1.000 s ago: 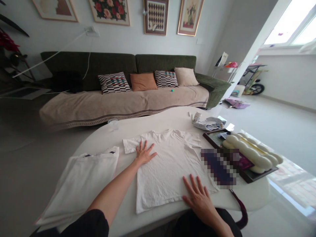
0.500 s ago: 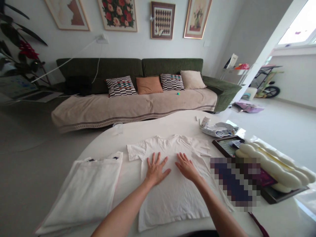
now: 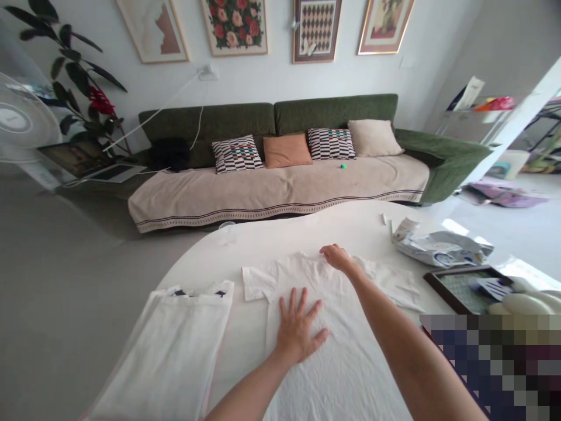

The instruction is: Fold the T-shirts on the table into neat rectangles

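A white T-shirt [image 3: 346, 351] lies spread flat on the white table, its neck toward the sofa and its sleeves out to both sides. My left hand [image 3: 298, 327] rests palm down on the chest of the shirt, fingers spread. At the neckline, my right hand [image 3: 336, 257] has its fingers curled together on the collar fabric; the fingertips are partly hidden. To the left of the shirt lies a folded white garment [image 3: 170, 351] with dark marks near its upper edge.
The white table [image 3: 280, 231] carries a clear cup [image 3: 227, 234] at its far left edge. A crumpled silver-white package [image 3: 442, 248] and a dark-rimmed tray [image 3: 447, 289] stand at the right, near a blurred-out area. Behind is a green sofa [image 3: 333, 108] with cushions.
My right hand has moved from flat on the chest up to the collar, and its fingers have closed. My left hand stays spread on the shirt. The view has turned left.
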Available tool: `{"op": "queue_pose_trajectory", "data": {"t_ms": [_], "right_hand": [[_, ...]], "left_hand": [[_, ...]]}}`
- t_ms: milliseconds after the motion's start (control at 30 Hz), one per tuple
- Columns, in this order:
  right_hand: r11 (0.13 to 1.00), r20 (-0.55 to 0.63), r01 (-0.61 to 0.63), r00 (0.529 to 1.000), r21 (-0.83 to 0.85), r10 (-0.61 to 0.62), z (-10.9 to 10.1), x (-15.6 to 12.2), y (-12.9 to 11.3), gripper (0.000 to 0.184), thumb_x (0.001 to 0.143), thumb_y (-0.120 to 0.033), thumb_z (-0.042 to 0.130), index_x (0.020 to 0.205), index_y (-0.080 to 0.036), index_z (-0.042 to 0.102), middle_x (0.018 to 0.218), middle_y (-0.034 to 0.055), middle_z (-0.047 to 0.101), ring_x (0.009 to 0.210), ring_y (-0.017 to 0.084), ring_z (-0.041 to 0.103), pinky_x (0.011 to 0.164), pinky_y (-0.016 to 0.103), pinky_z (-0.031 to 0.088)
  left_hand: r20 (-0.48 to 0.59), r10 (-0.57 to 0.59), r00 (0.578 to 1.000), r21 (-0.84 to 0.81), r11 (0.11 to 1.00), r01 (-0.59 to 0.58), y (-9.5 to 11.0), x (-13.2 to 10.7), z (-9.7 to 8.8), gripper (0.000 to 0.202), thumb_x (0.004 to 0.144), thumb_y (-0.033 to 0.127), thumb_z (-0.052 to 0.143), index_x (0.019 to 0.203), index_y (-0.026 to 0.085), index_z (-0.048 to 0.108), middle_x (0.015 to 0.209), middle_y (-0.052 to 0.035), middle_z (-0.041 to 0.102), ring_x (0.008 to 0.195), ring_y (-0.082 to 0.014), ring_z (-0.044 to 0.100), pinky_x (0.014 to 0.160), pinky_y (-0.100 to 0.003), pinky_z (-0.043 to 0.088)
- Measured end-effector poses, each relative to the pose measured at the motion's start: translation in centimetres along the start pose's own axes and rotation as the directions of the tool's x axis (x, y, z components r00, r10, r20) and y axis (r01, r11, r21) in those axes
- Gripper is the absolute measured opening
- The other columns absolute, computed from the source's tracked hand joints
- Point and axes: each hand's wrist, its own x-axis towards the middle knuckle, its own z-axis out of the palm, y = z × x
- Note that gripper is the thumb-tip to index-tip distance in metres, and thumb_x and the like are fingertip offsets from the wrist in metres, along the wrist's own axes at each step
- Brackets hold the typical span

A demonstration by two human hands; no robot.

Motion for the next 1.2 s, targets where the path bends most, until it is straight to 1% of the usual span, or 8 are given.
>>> {"op": "queue_pose_trajectory", "data": {"t_ms": [167,300,433,567,767,933,1033,1200], "right_hand": [[0.997,0.096,0.071,0.993,-0.037,-0.067,0.1,0.8,0.3,0.029,0.085,-0.034,0.049,0.109,-0.017,0.052,0.111,0.0059,0.053,0.094,0.016,0.054,0.08,0.038,0.046],[0.995,0.105,0.101,0.99,-0.025,-0.098,0.2,0.4,0.4,0.028,0.085,-0.035,0.049,0.105,-0.016,0.053,0.104,0.0048,0.056,0.089,0.015,0.055,0.077,0.036,0.046],[0.995,0.065,0.096,0.993,0.005,-0.096,0.1,0.0,0.2,0.019,0.079,-0.019,0.05,0.098,-0.017,0.056,0.087,0.0023,0.06,0.075,0.011,0.053,0.068,0.024,0.04],[0.997,0.034,0.076,0.996,0.02,-0.077,0.0,0.3,0.1,0.032,0.073,-0.011,0.047,0.102,-0.021,0.057,0.092,0.001,0.061,0.083,0.011,0.052,0.068,0.02,0.036],[0.998,0.053,-0.022,0.998,-0.051,0.024,0.0,1.3,0.5,0.017,0.073,-0.028,0.055,0.085,-0.021,0.065,0.093,0.0066,0.059,0.096,0.022,0.046,0.075,0.033,0.036],[0.989,0.046,-0.1,0.993,-0.109,0.105,-0.1,1.6,2.1,0.029,0.073,-0.046,0.057,0.084,-0.02,0.064,0.103,0.0116,0.053,0.104,0.029,0.038,0.078,0.047,0.034],[0.983,0.034,-0.129,0.99,-0.134,0.135,-0.2,1.7,3.2,0.029,0.075,-0.044,0.056,0.082,-0.017,0.063,0.103,0.0135,0.051,0.105,0.031,0.036,0.078,0.05,0.033],[0.992,0.067,-0.049,0.996,-0.115,0.057,-0.2,1.4,4.3,0.019,0.082,-0.033,0.045,0.087,-0.023,0.061,0.105,0.0079,0.052,0.104,0.024,0.038,0.077,0.041,0.035]], "left_hand": [[0.017,-0.015,1.0,-0.012,1.0,0.015,0.0,0.0,-0.4,0.064,0.077,0.067,0.031,0.134,0.039,0.024,0.147,0.0043,0.005,0.132,-0.0331,-0.003,0.102,-0.06,0.003],[0.011,-0.004,1.0,-0.028,1.0,0.004,-0.1,0.0,-0.3,0.065,0.076,0.067,0.03,0.134,0.039,0.025,0.147,0.0047,0.002,0.132,-0.0325,-0.003,0.102,-0.06,0.003],[0.011,-0.003,1.0,-0.02,1.0,0.004,-0.1,-0.1,-0.2,0.065,0.077,0.067,0.03,0.135,0.038,0.024,0.147,0.0044,0.001,0.132,-0.0324,-0.003,0.102,-0.06,0.003],[0.005,-0.004,1.0,-0.044,0.999,0.004,-0.2,0.0,-0.1,0.065,0.076,0.067,0.03,0.135,0.038,0.025,0.147,0.0033,0.003,0.132,-0.0319,-0.003,0.102,-0.06,0.002],[-0.005,-0.006,1.0,-0.074,0.997,0.006,-0.2,0.0,-0.2,0.065,0.076,0.067,0.03,0.134,0.038,0.027,0.147,0.0034,0.004,0.132,-0.0306,-0.005,0.103,-0.058,0.001],[0.012,-0.005,1.0,-0.107,0.994,0.007,-0.1,-0.1,-0.5,0.065,0.076,0.067,0.031,0.134,0.038,0.028,0.147,0.0027,0.005,0.132,-0.0307,-0.004,0.102,-0.059,0.0],[0.014,-0.005,1.0,-0.115,0.993,0.007,-0.1,-0.1,-0.6,0.064,0.076,0.067,0.031,0.133,0.038,0.028,0.147,0.0023,0.006,0.133,-0.0301,-0.005,0.102,-0.059,-0.001],[0.027,-0.007,1.0,-0.1,0.995,0.01,0.0,-0.1,-0.7,0.064,0.077,0.067,0.03,0.134,0.038,0.026,0.147,0.0035,0.003,0.132,-0.0297,-0.007,0.102,-0.059,0.0]]}}
